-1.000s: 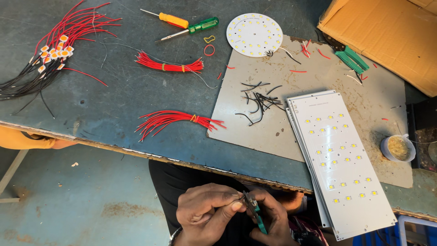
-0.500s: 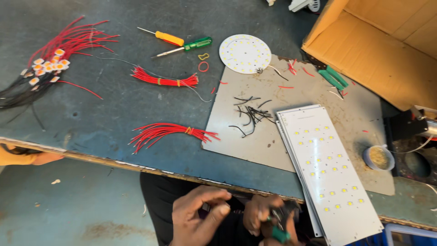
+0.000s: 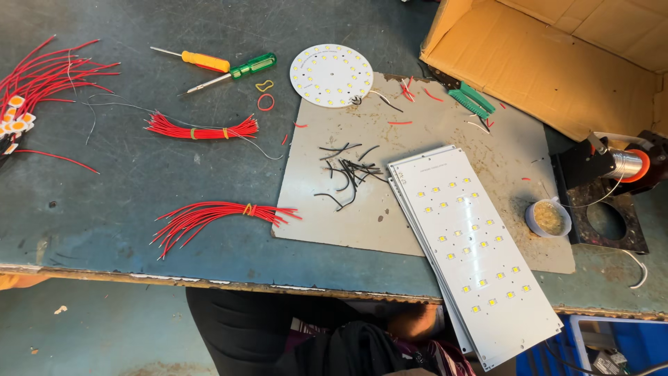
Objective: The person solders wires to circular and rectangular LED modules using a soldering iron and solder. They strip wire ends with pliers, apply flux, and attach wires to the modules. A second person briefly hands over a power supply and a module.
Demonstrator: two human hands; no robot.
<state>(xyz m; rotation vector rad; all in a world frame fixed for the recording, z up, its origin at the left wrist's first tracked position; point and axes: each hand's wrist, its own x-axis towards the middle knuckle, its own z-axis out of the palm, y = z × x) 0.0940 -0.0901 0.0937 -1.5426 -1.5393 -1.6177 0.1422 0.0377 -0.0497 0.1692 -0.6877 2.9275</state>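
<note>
Workbench edge (image 3: 209, 278); LED panels (image 3: 473, 251) above hand (image 3: 414, 322).

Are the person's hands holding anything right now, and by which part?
It cannot be told: the hands are below the table edge, mostly hidden behind the stack of white LED boards. Only a sliver of one hand shows.

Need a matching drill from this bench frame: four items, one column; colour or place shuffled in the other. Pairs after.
1. round LED board
2. rectangular LED boards
3. cut wire bits
4. cardboard box

a. black, on the grey mat
b. top right, open
c. stacked, overhanging the table's near edge
d. beside the green-handled screwdriver

Pairs: 1-d, 2-c, 3-a, 4-b
</note>
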